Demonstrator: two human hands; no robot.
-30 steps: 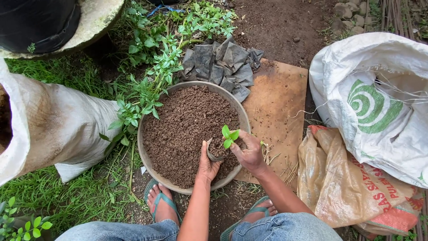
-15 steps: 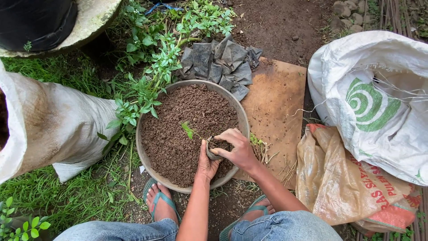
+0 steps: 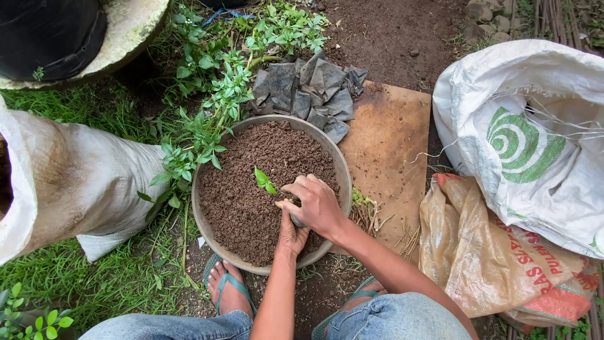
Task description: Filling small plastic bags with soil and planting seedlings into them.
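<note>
Down in the round basin of brown potting mix, the seedling leans left — soft-stemmed, thin-leaved, likely to bruise if pinched. The left hand cups the small black nursery bag from below, fingers wrapped round it; floppy plastic and loose soil, best held low by the sides. The right hand curls over its top — seemingly pressing soil, though the fingertips are hidden.
</note>
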